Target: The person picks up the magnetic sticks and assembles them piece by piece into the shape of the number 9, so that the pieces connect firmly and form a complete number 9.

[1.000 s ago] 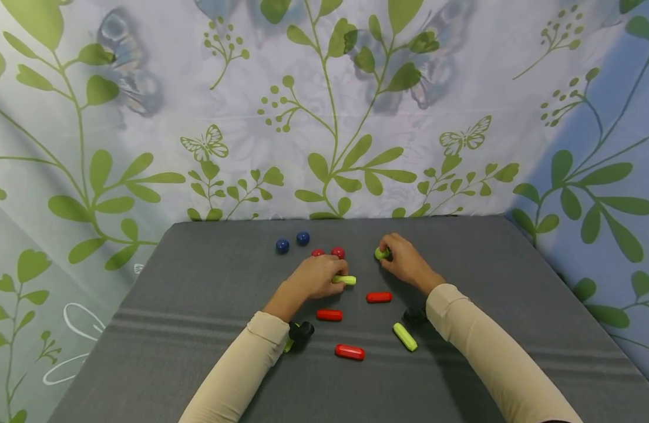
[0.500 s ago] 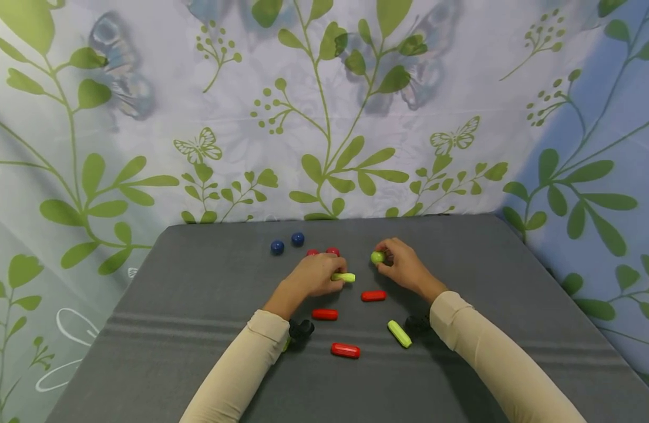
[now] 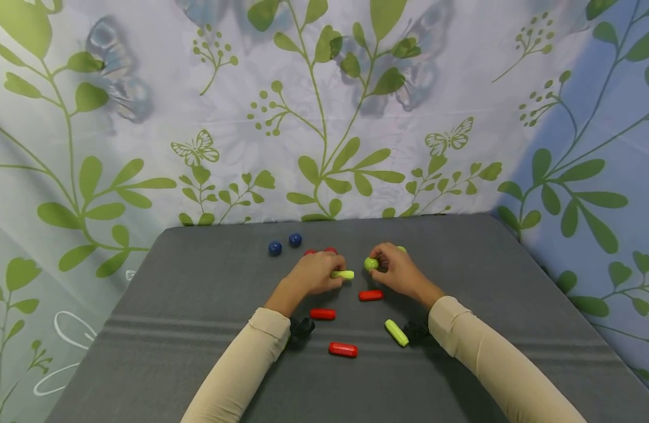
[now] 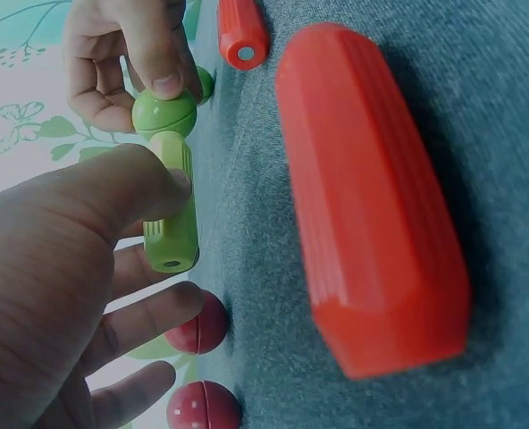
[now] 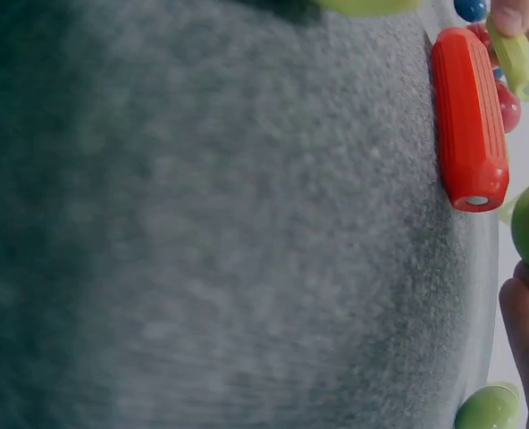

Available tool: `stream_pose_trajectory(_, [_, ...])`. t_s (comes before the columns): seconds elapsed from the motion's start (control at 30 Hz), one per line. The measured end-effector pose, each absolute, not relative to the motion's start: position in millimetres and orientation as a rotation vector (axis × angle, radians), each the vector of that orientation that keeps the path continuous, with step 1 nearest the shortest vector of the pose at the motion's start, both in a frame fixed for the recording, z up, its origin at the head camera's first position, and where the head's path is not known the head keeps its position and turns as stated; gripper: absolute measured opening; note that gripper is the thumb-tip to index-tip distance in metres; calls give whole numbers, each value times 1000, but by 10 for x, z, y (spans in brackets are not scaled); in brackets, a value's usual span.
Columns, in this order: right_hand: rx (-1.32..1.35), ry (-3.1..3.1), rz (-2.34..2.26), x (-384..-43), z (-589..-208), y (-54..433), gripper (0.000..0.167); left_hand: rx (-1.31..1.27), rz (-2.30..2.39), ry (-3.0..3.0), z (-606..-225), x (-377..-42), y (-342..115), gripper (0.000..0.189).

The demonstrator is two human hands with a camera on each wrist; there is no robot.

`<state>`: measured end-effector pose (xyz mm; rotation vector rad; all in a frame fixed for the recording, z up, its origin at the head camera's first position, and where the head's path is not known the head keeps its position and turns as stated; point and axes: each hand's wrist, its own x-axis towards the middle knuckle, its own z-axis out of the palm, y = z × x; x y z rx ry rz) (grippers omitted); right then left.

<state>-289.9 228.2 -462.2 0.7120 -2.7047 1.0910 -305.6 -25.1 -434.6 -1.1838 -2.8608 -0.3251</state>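
Observation:
My left hand (image 3: 310,275) pinches a light green magnetic building rod (image 3: 344,274), its free end pointing right. Thumb and fingers of my right hand (image 3: 400,275) hold a green ball (image 3: 371,264) a short way from that end. In the left wrist view the held ball (image 4: 164,114) overlaps the far tip of the rod (image 4: 172,201). A second green ball (image 3: 402,249) lies behind my right hand. Two red balls (image 4: 199,323) sit just past my left fingers, partly hidden by that hand in the head view. A red rod (image 3: 370,295) lies in front of both hands.
Two blue balls (image 3: 285,244) lie at the back left of the grey cloth-covered table (image 3: 160,352). Nearer the front are two more red rods (image 3: 343,349) and a green rod (image 3: 396,332). Dark wrist cameras (image 3: 301,329) hang under both wrists. A patterned curtain (image 3: 224,117) stands behind.
My right hand has brought the green ball left and nearer to the rod, baring another green ball behind it. The left hand keeps its grip almost in place. The head view has shifted slightly.

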Motion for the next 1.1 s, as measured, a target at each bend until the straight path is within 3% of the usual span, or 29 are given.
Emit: stream_pose_trajectory(1.1, [707, -2646, 1168, -2786, -4667, 2347, 27, -1176, -354, -2854, -4357, -3097, -114, 11])
